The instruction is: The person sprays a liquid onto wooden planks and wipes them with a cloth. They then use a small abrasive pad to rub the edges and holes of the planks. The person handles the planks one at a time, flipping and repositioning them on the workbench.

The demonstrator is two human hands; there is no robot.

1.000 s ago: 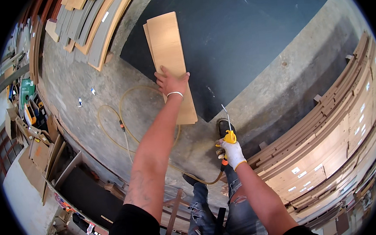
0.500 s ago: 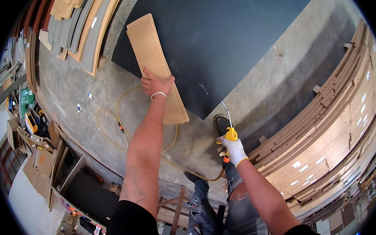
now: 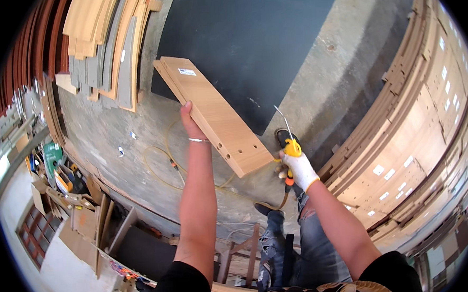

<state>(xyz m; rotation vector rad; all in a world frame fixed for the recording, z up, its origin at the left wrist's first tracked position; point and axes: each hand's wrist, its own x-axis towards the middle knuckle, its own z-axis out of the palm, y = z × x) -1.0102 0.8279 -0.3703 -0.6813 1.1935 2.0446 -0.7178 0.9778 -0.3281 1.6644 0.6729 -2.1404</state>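
The boards [image 3: 219,112] have swung nearer the right hand [image 3: 301,171], clasping an air gun [image 3: 293,147], and could slip, the left hand [image 3: 192,123] pinching one edge.

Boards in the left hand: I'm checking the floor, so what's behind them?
Around the upper part of the boards a black sheet shows; lower down, concrete floor and a hose. What lies directly behind is covered, as are most fingers of the left hand.

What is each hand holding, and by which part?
Left hand: wooden boards, near the middle of one long edge. Gloved right hand: yellow blow gun, by its handle.
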